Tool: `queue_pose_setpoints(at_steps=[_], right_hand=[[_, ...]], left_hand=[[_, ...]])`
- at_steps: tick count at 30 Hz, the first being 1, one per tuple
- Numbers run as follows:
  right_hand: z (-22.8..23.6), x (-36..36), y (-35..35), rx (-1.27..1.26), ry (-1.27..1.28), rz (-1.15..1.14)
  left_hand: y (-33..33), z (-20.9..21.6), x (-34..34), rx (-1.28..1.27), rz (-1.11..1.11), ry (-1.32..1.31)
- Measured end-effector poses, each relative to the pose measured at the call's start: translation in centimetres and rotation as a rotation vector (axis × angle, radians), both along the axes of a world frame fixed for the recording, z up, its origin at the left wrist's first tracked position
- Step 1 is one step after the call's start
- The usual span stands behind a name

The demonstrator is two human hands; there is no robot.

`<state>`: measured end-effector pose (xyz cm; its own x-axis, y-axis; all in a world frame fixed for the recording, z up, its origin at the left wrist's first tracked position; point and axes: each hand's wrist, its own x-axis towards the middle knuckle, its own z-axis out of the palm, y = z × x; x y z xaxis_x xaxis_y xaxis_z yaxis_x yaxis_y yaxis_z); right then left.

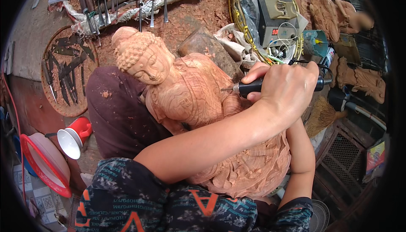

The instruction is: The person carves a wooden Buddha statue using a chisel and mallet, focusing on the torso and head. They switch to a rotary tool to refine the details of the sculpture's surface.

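Observation:
A carved wooden Buddha statue [186,84] leans across my lap, its curly-haired head at the upper left. My left forearm crosses over its body. With fingers closed, my left hand [292,77] is round a slim black rotary carving handpiece [249,89], whose thin metal tip points left at the statue's chest. My right forearm [300,147] comes up from the lower right beside the statue's base and passes beneath my left wrist. The right hand lies largely hidden there. Which hand the fingertips near the handpiece's front belong to, I cannot tell.
Chisels [152,3] lie in a row at the back. A round tray [59,101] holds several blades on the left, near a red-and-white cup [69,143]. A control box [275,24] and coiled yellow tubing [237,24] stand at the back right. More carvings [323,14] lie beyond.

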<state>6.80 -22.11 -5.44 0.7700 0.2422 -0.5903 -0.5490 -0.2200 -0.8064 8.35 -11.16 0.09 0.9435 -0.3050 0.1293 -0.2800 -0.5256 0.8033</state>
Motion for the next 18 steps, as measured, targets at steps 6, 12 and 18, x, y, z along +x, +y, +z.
queue_pose_setpoints(at_steps=[6, 12, 18], right_hand=[[-0.2, -0.2, -0.2, -0.006, 0.0, -0.017], [-0.4, -0.2, -0.3, -0.005, -0.001, -0.023], [-0.2, -0.4, -0.6, -0.018, -0.006, -0.045]], left_hand=[[0.4, 0.6, -0.2, -0.157, 0.071, 0.003], [-0.6, -0.1, 0.1, 0.125, 0.036, 0.032], [0.6, 0.6, -0.4, -0.14, 0.018, 0.012]])
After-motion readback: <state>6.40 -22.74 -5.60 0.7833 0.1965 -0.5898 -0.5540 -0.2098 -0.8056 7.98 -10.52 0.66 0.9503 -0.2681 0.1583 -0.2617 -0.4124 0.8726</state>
